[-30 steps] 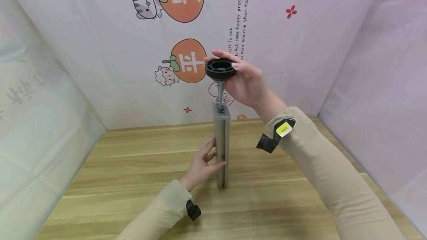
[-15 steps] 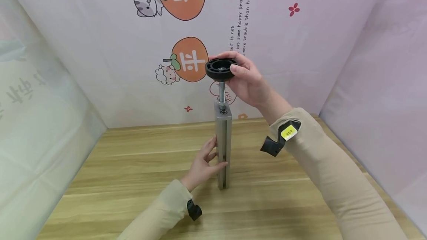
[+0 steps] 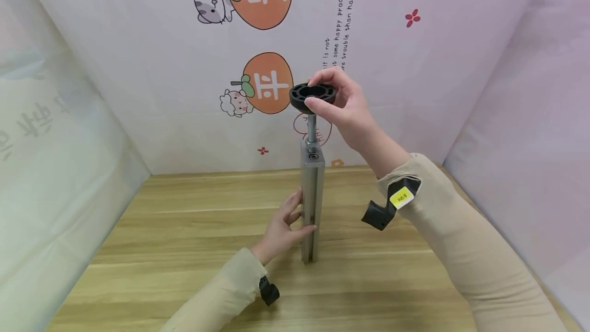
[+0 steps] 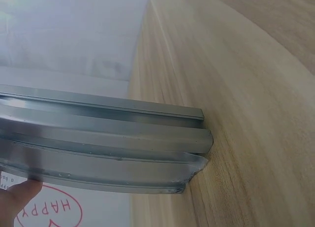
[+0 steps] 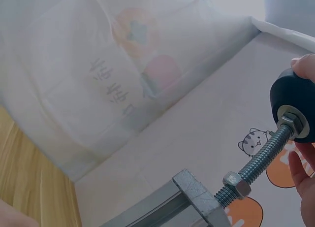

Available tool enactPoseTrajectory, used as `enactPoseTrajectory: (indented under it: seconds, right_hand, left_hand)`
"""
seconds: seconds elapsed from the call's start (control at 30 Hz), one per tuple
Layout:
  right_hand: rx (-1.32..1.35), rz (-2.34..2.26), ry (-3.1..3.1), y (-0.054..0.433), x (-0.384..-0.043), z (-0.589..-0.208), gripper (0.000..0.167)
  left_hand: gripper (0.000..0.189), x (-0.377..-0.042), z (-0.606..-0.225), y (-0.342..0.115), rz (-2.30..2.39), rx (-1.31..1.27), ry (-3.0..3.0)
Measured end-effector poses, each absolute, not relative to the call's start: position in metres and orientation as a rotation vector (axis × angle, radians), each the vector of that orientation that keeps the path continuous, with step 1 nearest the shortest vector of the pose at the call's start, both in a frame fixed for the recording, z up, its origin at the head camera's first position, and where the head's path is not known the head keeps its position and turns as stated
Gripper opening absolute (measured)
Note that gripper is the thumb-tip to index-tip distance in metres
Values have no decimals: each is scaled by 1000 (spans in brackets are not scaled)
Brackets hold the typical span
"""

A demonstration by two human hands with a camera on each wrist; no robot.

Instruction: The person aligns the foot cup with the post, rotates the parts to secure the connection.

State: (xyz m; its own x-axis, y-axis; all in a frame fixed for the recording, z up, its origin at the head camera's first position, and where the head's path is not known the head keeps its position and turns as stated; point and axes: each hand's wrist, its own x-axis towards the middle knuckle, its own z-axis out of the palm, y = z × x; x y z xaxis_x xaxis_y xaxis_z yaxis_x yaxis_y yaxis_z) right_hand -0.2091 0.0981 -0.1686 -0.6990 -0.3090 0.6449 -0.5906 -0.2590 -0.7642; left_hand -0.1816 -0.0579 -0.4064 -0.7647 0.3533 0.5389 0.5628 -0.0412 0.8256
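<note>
A silver aluminium profile (image 3: 312,193) stands upright on the wooden table, its lower end on the boards in the left wrist view. My left hand (image 3: 280,232) grips it low down, thumb across the front and fingers at the left side. From the end plate (image 5: 199,197) on top rises a threaded rod (image 5: 266,155) carrying a hex nut (image 5: 236,184). At the rod's upper end sits a round black levelling foot (image 3: 298,100), hollow side up. My right hand (image 3: 350,111) pinches its rim, thumb at the near side and a fingertip over the far side.
The wood-grain table (image 3: 184,250) ends at a white printed cloth (image 3: 369,40) behind. Cloth walls also close off the left (image 3: 60,117) and right sides. A black mount (image 3: 384,209) is strapped to the right wrist, and a smaller black mount (image 3: 269,291) to the left.
My right thumb has swung from the foot's right edge round to its near side, and the fingers have curled over the far rim. My left hand keeps its grip on the profile.
</note>
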Motion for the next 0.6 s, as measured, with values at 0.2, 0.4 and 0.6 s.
enactPoseTrajectory:
  seconds: [0.2, 0.4, 0.6]
  right_hand:
    - [1022, 1877, -1849, 96, -205, -166, 22]
    - [921, 1694, -1879, 93, -203, -166, 23]
    - [768, 1479, -1925, 88, -199, -167, 28]
  left_hand:
    - [103, -183, -405, -58, -1911, -1005, -2045]
    - [103, -184, -406, -57, -1917, -1014, -2067]
    - [102, -184, -409, -57, -1941, -998, -2063]
